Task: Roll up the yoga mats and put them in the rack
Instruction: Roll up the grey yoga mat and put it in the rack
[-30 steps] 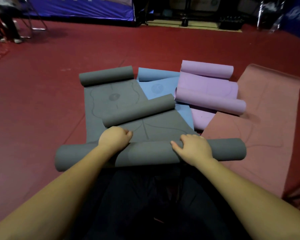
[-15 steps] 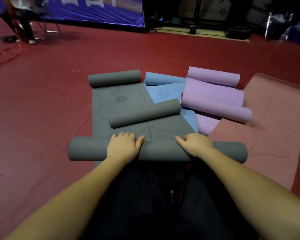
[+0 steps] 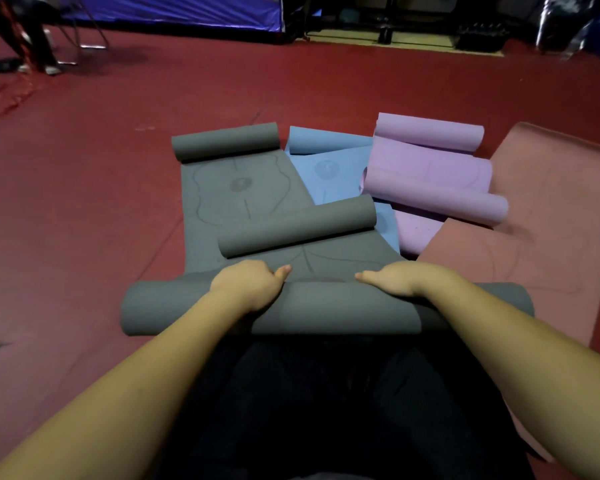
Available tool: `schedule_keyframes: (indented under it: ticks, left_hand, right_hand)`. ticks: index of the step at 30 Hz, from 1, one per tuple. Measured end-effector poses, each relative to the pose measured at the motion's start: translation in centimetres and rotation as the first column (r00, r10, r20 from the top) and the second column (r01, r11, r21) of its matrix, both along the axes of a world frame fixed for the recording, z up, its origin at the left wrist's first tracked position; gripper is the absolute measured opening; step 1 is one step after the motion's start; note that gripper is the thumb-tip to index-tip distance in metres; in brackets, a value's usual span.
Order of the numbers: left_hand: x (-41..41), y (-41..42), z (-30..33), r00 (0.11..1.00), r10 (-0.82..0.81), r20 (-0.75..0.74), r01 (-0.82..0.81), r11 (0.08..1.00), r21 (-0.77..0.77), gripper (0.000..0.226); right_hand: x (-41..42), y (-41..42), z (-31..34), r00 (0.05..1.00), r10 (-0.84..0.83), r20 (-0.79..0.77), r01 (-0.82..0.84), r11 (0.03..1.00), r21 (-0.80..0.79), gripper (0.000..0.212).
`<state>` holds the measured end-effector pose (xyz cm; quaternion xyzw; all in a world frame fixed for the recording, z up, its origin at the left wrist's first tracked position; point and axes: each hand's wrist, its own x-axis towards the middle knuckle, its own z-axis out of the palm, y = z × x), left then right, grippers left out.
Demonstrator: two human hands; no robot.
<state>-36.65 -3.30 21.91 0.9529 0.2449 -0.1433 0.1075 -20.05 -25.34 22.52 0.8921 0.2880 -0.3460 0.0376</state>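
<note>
Both hands (image 3: 248,284) on gray mat roll (image 3: 326,311)

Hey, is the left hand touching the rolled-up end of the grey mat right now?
Touching. The head view shows the left hand resting on top of the grey mat roll, no gap visible.

1. A dark red floor (image 3: 84,209) carries everything
2. A grey mat (image 3: 236,188) lies flat on it, its far end curled into a roll
3. A blue mat (image 3: 329,168) lies just beside it, then a purple mat (image 3: 430,168)
4. A pink mat (image 3: 548,209) lies spread at the right
</note>
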Motion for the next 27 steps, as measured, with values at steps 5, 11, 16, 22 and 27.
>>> schedule_keyframes:
  ticks: [5, 11, 16, 22, 27]
  left_hand:
    - [2.0, 1.5, -0.3, 0.990, -0.040, -0.133, 0.029, 0.996, -0.079, 0.075]
    - [4.0, 2.6, -0.5, 0.975, -0.048, -0.218, 0.015, 0.988, -0.154, 0.074]
    - [5.4, 3.2, -1.5, 0.975, -0.012, -0.221, -0.040, 0.972, -0.231, 0.076]
    - [5.7, 3.5, -2.0, 0.999, -0.001, 0.032, 0.005, 0.993, -0.118, 0.058]
    - [3.8, 1.9, -1.7, 0.929, -0.013, 0.369, -0.063, 0.979, 0.194, 0.046]
  right_hand:
    - [0.4, -0.1, -1.8, 0.979, 0.010, 0.202, -0.045, 0.985, 0.167, 0.057]
    - [-1.9, -1.2, -2.2, 0.895, -0.092, 0.436, -0.078, 0.931, 0.356, 0.048]
    - [-4.4, -2.2, -3.7, 0.801, -0.069, 0.594, -0.129, 0.950, 0.285, 0.075]
    - [-3.0, -0.7, -3.4, 0.801, -0.084, 0.593, -0.084, 0.965, 0.250, 0.067]
    - [-1.8, -0.1, -3.3, 0.837, -0.098, 0.539, -0.055, 0.964, 0.261, 0.058]
